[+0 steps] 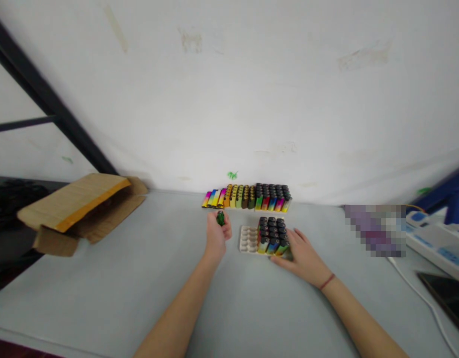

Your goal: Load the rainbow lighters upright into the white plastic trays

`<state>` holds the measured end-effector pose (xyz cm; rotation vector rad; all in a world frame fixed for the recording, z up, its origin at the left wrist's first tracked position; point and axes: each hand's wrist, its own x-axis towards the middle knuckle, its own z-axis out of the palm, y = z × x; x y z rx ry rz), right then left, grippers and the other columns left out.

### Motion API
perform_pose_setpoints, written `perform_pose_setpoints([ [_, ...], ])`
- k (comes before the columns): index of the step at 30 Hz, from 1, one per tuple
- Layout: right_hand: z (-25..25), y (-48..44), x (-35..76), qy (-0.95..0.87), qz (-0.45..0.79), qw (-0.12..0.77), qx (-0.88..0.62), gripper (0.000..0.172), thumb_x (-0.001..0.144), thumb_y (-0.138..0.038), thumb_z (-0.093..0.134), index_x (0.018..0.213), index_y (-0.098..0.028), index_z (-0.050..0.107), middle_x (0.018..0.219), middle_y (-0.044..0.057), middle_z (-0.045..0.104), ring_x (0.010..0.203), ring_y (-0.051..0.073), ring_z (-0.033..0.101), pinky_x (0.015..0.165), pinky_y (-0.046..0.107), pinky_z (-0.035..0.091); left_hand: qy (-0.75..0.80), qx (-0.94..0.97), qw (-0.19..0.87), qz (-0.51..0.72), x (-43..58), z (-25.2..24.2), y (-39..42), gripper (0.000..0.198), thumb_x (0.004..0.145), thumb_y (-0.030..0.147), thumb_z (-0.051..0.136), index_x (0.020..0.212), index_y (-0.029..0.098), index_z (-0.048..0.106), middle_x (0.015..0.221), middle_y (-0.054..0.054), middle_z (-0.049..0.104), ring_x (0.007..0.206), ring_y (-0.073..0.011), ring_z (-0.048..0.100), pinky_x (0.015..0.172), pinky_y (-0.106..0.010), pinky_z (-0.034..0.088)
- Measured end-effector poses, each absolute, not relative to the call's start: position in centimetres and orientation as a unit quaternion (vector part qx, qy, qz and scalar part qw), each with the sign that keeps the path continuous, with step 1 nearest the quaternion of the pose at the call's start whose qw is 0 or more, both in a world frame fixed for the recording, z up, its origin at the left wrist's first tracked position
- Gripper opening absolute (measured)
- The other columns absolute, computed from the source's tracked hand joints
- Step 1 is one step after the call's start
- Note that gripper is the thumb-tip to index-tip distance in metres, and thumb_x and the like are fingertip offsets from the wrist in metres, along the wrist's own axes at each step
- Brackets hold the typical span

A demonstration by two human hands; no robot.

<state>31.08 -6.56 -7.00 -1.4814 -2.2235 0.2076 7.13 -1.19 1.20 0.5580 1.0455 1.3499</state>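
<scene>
My left hand [217,234] is closed around a small green lighter [221,218], held up just left of a white plastic tray [247,239]. The tray's right part holds several colourful lighters with black tops [273,234]; its left slots are bare. My right hand [303,254] rests flat on the table against the tray's right front corner, fingers stretched out. Farther back, a long row of rainbow-coloured lighters [247,197] lies by the wall.
An open cardboard box [80,209] lies on its side at the table's left rear. At the right are a blurred patch [376,229], a white power strip [434,241] with a cable [419,293], and a dark phone [447,294]. A white wall [229,89] rises behind.
</scene>
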Motion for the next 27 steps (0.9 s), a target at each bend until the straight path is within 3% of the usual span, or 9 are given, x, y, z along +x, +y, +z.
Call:
perform_pose_setpoints([
  [5,-6.8,-6.6,31.1,-0.807,0.079,0.221,-0.541,0.076,0.084,-0.058,0.064,0.141,-0.011,0.047,0.139,0.024,0.058,0.130,0.036,0.055,0.117,0.060,0.031,0.457,0.253,0.628,0.577,7.2,1.1,-1.4,0.043,0.088,0.054,0.036,0.059,0.022,0.035,0.044,0.010,0.019,0.036,-0.0052,0.014,0.037,-0.017,0.013],
  [10,-7.0,-6.6,31.1,-0.808,0.075,0.225,-0.540,0.076,0.084,-0.059,0.064,0.143,-0.014,0.046,0.141,0.023,0.058,0.130,0.036,0.055,0.117,0.060,0.031,0.475,0.254,0.632,0.557,7.1,1.1,-1.2,0.036,0.086,0.045,0.036,0.059,0.022,0.033,0.041,0.009,0.017,0.035,-0.0057,0.013,0.037,-0.016,0.012],
  [15,-7.0,-6.6,31.1,-0.805,0.079,0.219,-0.545,0.078,0.084,-0.059,0.064,0.141,-0.008,0.048,0.138,0.026,0.059,0.130,0.037,0.055,0.116,0.062,0.032,0.470,0.265,0.601,0.590,7.1,1.2,-1.0,0.021,0.076,0.036,0.036,0.059,0.022,0.037,0.041,0.010,0.021,0.034,-0.0065,0.014,0.035,-0.017,0.011],
  [21,-7.0,-6.5,31.0,-0.807,0.076,0.222,-0.542,0.076,0.085,-0.060,0.063,0.140,-0.009,0.049,0.138,0.024,0.060,0.129,0.036,0.055,0.116,0.062,0.031,0.457,0.283,0.599,0.594,7.1,0.7,-0.9,0.023,0.076,0.042,0.040,0.064,0.023,0.040,0.042,0.011,0.023,0.034,-0.0060,0.016,0.036,-0.017,0.014],
  [24,-7.0,-6.6,31.0,-0.808,0.075,0.228,-0.539,0.076,0.085,-0.060,0.063,0.141,-0.011,0.048,0.138,0.024,0.060,0.130,0.035,0.055,0.115,0.062,0.031,0.440,0.349,0.603,0.566,7.3,0.3,-1.0,0.033,0.080,0.054,0.043,0.071,0.023,0.043,0.043,0.011,0.029,0.034,-0.0070,0.022,0.036,-0.018,0.019],
  [27,-6.9,-6.6,31.0,-0.807,0.076,0.234,-0.536,0.077,0.085,-0.060,0.063,0.142,-0.012,0.047,0.139,0.023,0.059,0.130,0.035,0.055,0.115,0.062,0.031,0.429,0.450,0.562,0.545,7.5,-0.1,-1.2,0.036,0.082,0.058,0.050,0.079,0.023,0.045,0.052,0.007,0.045,0.039,-0.0092,0.036,0.040,-0.021,0.029],
])
